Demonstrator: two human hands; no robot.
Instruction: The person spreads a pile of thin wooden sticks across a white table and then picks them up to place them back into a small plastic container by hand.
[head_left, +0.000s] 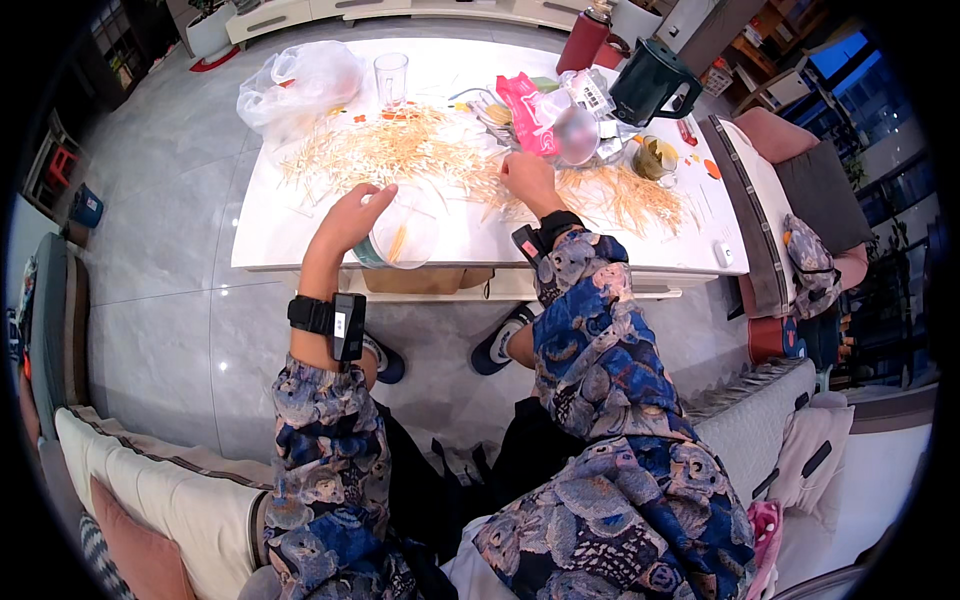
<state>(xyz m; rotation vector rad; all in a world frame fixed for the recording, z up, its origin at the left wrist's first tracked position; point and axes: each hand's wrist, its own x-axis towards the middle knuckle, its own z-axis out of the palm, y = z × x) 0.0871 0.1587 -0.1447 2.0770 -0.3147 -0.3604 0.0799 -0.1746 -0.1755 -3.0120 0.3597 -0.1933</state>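
A wide pile of thin pale wooden sticks, like toothpicks (405, 146), is spread over the white table (480, 244). My left hand (358, 214) is above the rim of a clear round plastic tub (405, 236), which has a few sticks inside; thumb and fingertips are near each other, and whether something thin is between them cannot be told. My right hand (529, 180) rests its curled fingers at the pile, just below a pink plastic packet (525, 112). What its fingertips touch is hidden. More sticks (645, 199) lie right of that hand.
A crumpled clear plastic bag (304, 82) and a glass mug (391, 79) stand at the back left. Behind the right hand are a transparent round container (576, 135), a dark kettle (652, 82), a red bottle (583, 41) and a glass cup with liquid (654, 159).
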